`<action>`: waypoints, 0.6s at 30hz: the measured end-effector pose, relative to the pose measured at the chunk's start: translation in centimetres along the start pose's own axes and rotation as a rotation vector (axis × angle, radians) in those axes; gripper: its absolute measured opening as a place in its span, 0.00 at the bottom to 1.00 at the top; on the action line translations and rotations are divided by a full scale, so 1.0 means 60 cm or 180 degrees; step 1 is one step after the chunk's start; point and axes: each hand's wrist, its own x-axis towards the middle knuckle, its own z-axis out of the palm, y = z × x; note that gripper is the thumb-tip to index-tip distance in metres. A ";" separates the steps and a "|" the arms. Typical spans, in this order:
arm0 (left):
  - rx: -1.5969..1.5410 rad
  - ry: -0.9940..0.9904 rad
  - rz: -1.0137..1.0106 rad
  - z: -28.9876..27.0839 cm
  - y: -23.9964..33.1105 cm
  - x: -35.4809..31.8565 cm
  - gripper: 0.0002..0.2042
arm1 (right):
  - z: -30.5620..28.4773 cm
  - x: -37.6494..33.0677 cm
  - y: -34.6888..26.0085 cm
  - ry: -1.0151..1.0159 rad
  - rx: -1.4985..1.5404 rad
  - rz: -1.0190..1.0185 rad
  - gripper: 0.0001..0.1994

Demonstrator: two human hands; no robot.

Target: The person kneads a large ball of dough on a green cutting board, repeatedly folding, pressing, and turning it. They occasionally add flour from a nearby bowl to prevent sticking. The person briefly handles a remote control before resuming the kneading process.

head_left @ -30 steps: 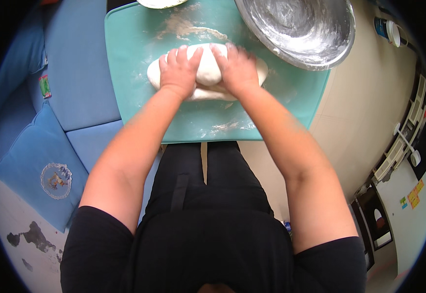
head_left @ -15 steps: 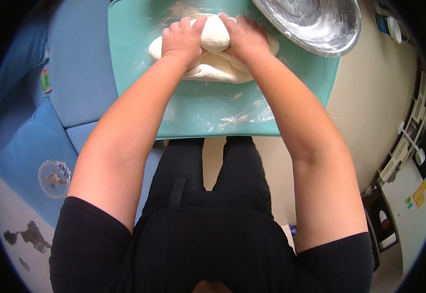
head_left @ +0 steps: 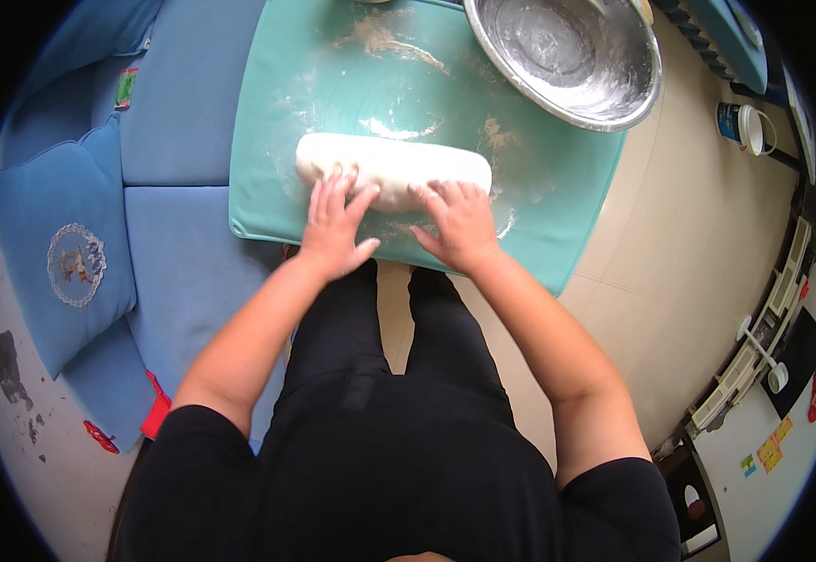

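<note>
A thick white log of dough (head_left: 398, 164) lies crosswise on the green tabletop (head_left: 305, 89), close to its near edge. My left hand (head_left: 335, 225) has its fingers spread, their tips pressing the near side of the log left of its middle. On the right, my right hand (head_left: 459, 220) also rests its spread fingertips on the near side, toward the log's right end. Neither hand is wrapped round the dough. Streaks of flour mark the tabletop beyond the roll and around it.
A large metal basin (head_left: 567, 61), dusted with flour inside, stands at the table's far right corner. Along the left side runs a blue sofa (head_left: 192, 103) with a blue cushion (head_left: 61, 234). A white-lidded bucket (head_left: 745, 128) is on the floor at right.
Earlier, both hands gripped a folded lump of dough farther from me. Now the dough is a smooth log nearer the edge, and both hands have drawn back, fingers spread.
</note>
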 end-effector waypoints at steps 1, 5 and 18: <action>-0.0052 0.0102 -0.0094 0.017 0.008 -0.020 0.38 | 0.008 -0.003 -0.009 -0.0079 0.0052 0.0036 0.26; -0.0157 0.0418 -0.0265 0.041 0.026 -0.047 0.27 | 0.055 0.007 -0.034 0.0755 -0.0116 0.0202 0.27; -0.0586 0.1093 0.0400 -0.016 -0.189 0.216 0.20 | 0.197 -0.025 -0.042 0.0474 -0.0568 0.0639 0.35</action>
